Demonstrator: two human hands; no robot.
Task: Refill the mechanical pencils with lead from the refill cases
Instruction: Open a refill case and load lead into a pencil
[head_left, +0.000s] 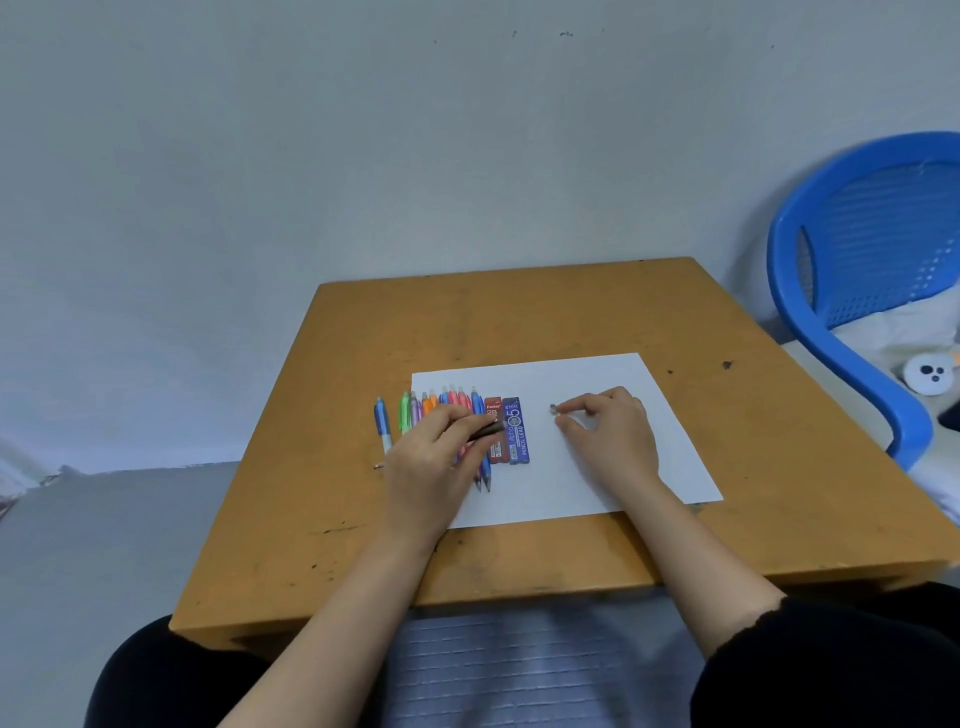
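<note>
Right, low wooden table (519, 322) by the wall, white sheet of paper (623, 467) on its near half. Person sat at it, both bare forearms reaching in over the near edge.

Far left: one blue pencil (382, 423) lay alone on the bare wood, just off the sheet, tip toward the person. Beside it, a tight row of coloured pencils (441, 402), green, purple, orange, pink and blue, lay side by side across the sheet's left edge, tips toward the person.

Left hand (431, 462) sat over the near part of that row, fingers curled round a dark pencil (488, 430). Its free end stuck out to the right, over the row.

Just right of the row: red refill case (496, 447) and blue refill case (518, 436), both flat on the paper, touching side by side. Both looked closed.

Mid-sheet: small grey piece (553, 409) on the paper. Right hand (615, 434) was at it, forefinger tip against it, thumb just below, other fingers loosely curled. Couldn't tell whether it was pinched or only touched.

Far right, off the table: blue plastic chair (831, 218).
</note>
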